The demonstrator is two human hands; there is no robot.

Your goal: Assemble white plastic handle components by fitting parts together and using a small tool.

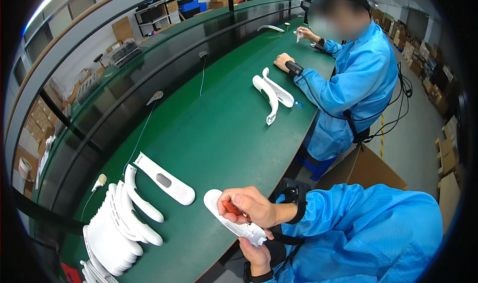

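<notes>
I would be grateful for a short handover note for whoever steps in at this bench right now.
Left hand: closed on a small orange tool, pressed against the white plastic part.
Right hand: under the near end of that part, gripping it at the edge of the green bench.
Nearby: one single white shell lies just left of the hands; a stack of white parts sits further left.
A co-worker in a blue coat works further along the bench with two white parts.
Done: one part in hand, under the tool. Left: the stack appears untouched; I cannot tell which are finished.
</notes>
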